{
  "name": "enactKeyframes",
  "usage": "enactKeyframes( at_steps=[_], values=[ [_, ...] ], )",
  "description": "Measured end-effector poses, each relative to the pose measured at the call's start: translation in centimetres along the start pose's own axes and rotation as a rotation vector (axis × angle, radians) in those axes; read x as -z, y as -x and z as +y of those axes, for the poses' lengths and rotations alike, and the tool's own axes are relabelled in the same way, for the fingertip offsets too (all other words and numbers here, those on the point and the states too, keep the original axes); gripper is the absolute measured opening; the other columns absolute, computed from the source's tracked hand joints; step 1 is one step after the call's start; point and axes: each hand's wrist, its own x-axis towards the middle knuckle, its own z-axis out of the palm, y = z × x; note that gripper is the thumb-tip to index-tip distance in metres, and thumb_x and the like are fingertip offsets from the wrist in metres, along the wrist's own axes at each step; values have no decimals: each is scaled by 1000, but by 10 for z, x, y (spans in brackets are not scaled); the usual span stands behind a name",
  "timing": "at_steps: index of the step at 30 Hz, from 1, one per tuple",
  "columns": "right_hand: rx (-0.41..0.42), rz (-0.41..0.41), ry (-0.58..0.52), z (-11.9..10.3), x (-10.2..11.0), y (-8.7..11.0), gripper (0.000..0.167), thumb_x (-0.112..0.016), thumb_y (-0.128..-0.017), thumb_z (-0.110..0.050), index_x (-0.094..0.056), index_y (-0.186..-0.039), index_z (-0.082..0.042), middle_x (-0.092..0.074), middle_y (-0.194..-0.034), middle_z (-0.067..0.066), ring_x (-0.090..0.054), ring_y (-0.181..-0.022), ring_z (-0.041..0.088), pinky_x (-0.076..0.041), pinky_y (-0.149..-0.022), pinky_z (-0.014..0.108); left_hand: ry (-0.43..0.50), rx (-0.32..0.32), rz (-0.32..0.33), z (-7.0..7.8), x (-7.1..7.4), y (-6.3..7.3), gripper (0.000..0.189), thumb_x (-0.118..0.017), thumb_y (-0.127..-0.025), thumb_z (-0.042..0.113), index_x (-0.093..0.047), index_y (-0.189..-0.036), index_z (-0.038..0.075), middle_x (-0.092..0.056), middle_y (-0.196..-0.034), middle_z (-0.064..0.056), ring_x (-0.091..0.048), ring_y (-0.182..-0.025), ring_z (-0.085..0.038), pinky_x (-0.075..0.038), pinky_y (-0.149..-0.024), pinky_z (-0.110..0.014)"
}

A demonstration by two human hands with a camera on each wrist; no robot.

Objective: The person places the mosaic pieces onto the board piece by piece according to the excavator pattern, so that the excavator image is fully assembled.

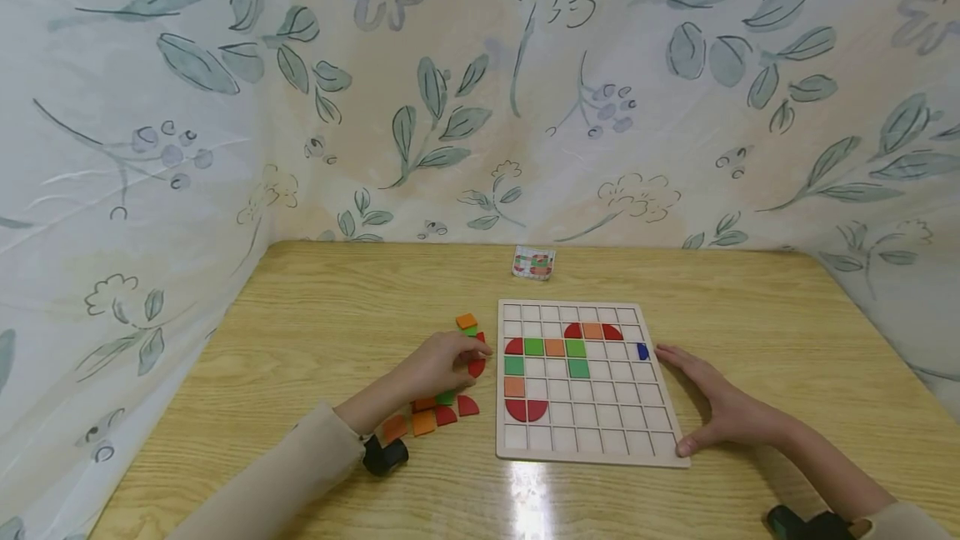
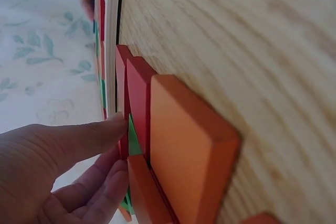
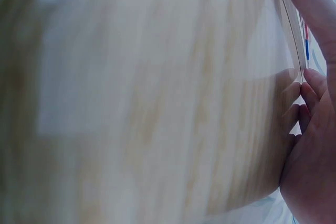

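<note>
My left hand is at the loose pieces left of the board, thumb and fingertips closing on a red quarter-circle piece. In the left wrist view the thumb presses a red piece from one side, with the fingers on the other; a thick orange square stands out nearby. My right hand lies spread along the right edge of the wooden grid board, thumb at its near corner. On the board sit red quarter-circles, orange squares, green squares and a small blue piece.
More loose pieces, such as an orange square and a red quarter-circle, lie by the left forearm. A small printed card lies behind the board on the wooden table. Flowered cloth hangs behind.
</note>
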Motion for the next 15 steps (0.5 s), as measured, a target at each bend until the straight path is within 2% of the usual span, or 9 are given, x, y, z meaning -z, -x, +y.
enactKeyframes(
  at_steps=[10,15],
  values=[
    [-8,1,4,-1,0,0,115,-87,-55,-30,-20,-146,-6,-19,-146,27,1,-127,-17,-4,-91,-1,-9,1,-9,0,0,1,37,-72,-78,8,-65,-113,8,-65,-102,-1,-53,-80,-12,-46,-69,-23],
    [-7,0,1,-1,0,0,115,-87,-55,-29,-20,-146,-7,-18,-146,27,1,-127,-17,-4,-91,-1,-34,21,-4,1,0,0,37,-73,-78,14,-64,-114,9,-64,-96,1,-49,-77,-11,-44,-68,-23]
  ],
)
